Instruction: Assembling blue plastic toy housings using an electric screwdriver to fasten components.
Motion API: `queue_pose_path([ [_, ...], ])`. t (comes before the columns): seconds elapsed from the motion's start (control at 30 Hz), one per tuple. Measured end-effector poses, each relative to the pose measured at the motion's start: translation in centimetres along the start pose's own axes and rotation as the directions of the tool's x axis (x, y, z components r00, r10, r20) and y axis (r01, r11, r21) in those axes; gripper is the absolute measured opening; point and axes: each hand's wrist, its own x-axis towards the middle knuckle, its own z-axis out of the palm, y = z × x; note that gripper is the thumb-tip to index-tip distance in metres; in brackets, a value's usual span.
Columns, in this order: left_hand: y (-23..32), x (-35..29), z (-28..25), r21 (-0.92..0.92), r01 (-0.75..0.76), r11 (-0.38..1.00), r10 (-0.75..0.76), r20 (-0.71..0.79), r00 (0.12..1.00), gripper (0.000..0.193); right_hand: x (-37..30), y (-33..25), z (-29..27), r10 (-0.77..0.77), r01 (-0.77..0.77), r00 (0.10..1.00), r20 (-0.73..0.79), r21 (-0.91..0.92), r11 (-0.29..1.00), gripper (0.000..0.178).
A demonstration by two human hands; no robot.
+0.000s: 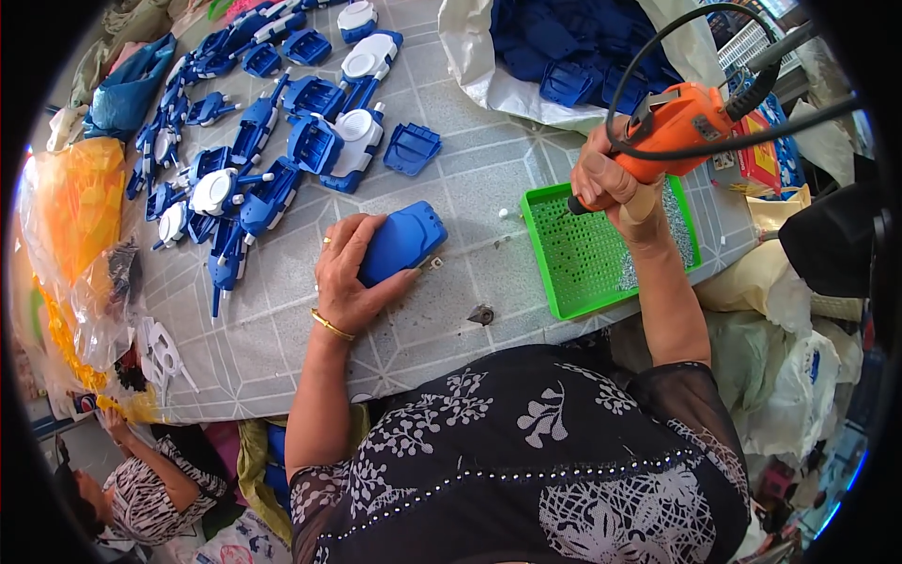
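Observation:
My left hand (349, 268) is closed around the edge of a blue plastic casing (404, 242) resting on the table, its smooth side up. A small metal tab pokes out beside my thumb. In my right hand (606, 179) is an orange electric screwdriver (676, 132), its cable looping overhead. The dark tip of the tool points down over a green tray (568, 249), whose right part carries many small silvery screws (678, 226). Whether a screw sits on the tip is too small to tell.
Blue and white plastic assemblies (272, 179) pile up at the left and back. One loose blue cover (412, 148) lies ahead of my left hand. A white sack (470, 70) of blue covers stands at the back. Orange bags (80, 207) line the left edge; another person (155, 479) sits lower left.

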Motion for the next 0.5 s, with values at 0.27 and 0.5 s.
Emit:
queue_pose_path([
  [0.27, 0.01, 0.01, 0.00, 0.004, 0.004, 1.000, -0.004, 0.008, 1.000, 0.069, 0.16, -0.04, -0.41, 0.015, -0.010, 0.998, 0.068, -0.077, 0.997, 0.025],
  [0.5, 0.40, -0.05, -0.12, 0.029, -0.023, 0.999, 0.022, 0.020, 1.000, 0.078, 0.12, -0.03, -0.39, -0.025, 0.034, 0.996, 0.080, -0.103, 0.994, 0.025],
])
